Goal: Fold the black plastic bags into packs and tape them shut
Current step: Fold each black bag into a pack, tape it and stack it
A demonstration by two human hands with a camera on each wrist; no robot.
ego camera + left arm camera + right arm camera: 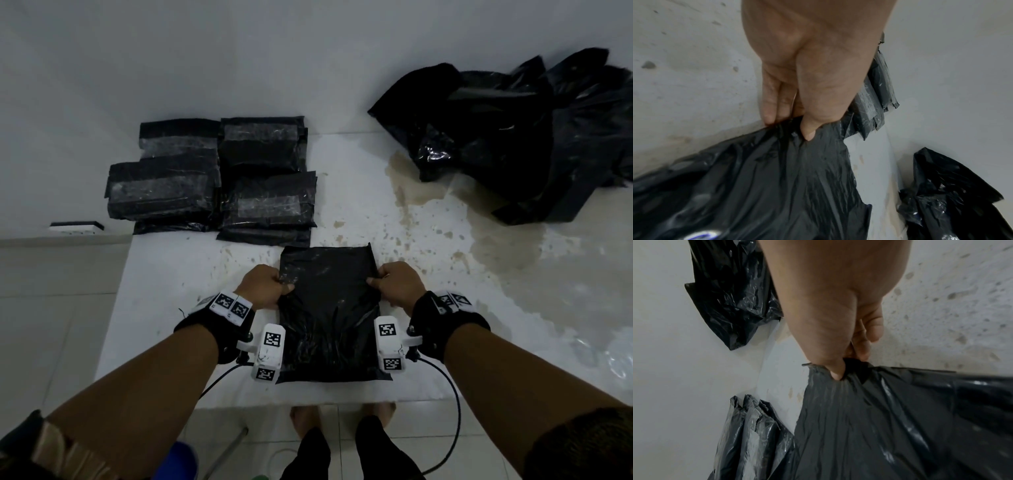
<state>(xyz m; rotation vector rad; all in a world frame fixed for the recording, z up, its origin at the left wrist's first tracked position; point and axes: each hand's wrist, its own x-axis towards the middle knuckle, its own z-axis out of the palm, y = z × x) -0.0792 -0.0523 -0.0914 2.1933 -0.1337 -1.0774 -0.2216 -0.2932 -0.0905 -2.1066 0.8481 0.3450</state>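
Bag [329, 308] lies flat on the table [191, 359], lower centre of the head frame, right in front of me. Long axis runs away from me, near edge at the table lip, far edge toward the packs. It sits between my hands, so neither is nearer; the grip is symmetric.

Left hand [265, 286] pinches the bag's left edge, thumb on top, fingers [770, 104] curled under the plastic. Right hand [399, 284] does the same on the right edge; thumb [835, 369] bunches the film, wrist view confirms. Both grips sit in the far half of the bag, not at the corners.

My read: next fold goes across the long axis, so both edges need to travel together, else the pack skews. Film is thin and slippery; expect it to slide or trap air.

Beyond the bag, upper left of the frame: finished packs [212, 178], taped, stacked, touching each other, near the bag's far edge but apart from it.

Upper right, well apart: loose heap of unfolded bags [513, 137], with a brownish stain [424, 192] on the table between it and me.

No tape roll visible anywhere.
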